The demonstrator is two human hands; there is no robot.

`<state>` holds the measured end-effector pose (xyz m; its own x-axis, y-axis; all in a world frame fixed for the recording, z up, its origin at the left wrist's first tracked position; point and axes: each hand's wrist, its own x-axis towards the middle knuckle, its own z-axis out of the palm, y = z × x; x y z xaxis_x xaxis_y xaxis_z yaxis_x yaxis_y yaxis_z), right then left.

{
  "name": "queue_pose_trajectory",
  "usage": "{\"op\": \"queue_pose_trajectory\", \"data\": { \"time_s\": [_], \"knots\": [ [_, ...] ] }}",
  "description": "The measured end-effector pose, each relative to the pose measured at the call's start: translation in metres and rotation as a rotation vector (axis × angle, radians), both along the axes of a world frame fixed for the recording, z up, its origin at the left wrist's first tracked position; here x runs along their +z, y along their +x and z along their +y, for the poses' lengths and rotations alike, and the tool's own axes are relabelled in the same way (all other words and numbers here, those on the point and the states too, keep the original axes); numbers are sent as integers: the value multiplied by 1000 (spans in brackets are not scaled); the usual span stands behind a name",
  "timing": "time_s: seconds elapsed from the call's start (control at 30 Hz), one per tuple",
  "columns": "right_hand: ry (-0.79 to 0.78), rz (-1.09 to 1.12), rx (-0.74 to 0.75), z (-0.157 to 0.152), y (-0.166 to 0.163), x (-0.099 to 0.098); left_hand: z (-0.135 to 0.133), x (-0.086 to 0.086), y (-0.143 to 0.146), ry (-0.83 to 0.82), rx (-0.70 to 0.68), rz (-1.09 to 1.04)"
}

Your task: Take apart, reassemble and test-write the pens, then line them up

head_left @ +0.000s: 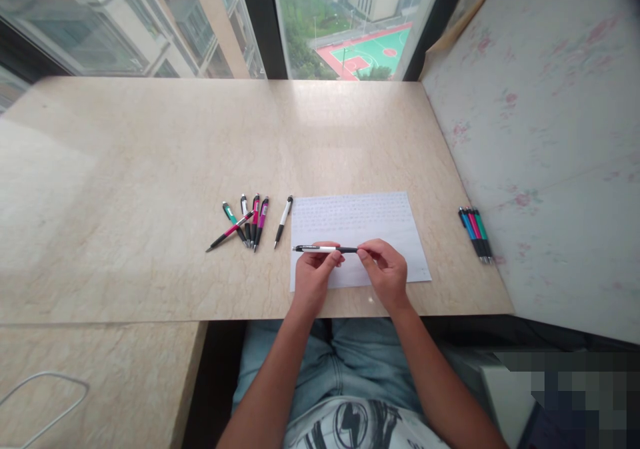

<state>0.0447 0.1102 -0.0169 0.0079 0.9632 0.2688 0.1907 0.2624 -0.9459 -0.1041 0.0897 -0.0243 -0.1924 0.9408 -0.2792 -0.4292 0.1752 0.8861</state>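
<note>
Both hands held one pen (325,249) level over the paper (357,225) near the ledge's (150,169) front edge: left hand (314,277) grasping its barrel, right hand (386,272) pinching its tip.

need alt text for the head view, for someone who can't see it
Two hands hold a white pen level over a written sheet on a marble table: left hand on the barrel, right hand pinching its dark end. Six pens lie left of the sheet, and three pens lie to its right.
</note>
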Motion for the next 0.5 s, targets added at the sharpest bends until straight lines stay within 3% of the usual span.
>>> {"op": "queue_pose_trajectory", "data": {
  "time_s": [0.2, 0.37, 0.5],
  "knots": [
    [66, -42, 7, -5, 4, 8, 0, 3, 0, -15, 10, -23],
    [-16, -11, -19, -3, 12, 10, 1, 6, 1, -13, 48, -111],
    [-73, -122, -6, 1, 17, 5, 1, 11, 1, 27, 70, -101]
  ]
}}
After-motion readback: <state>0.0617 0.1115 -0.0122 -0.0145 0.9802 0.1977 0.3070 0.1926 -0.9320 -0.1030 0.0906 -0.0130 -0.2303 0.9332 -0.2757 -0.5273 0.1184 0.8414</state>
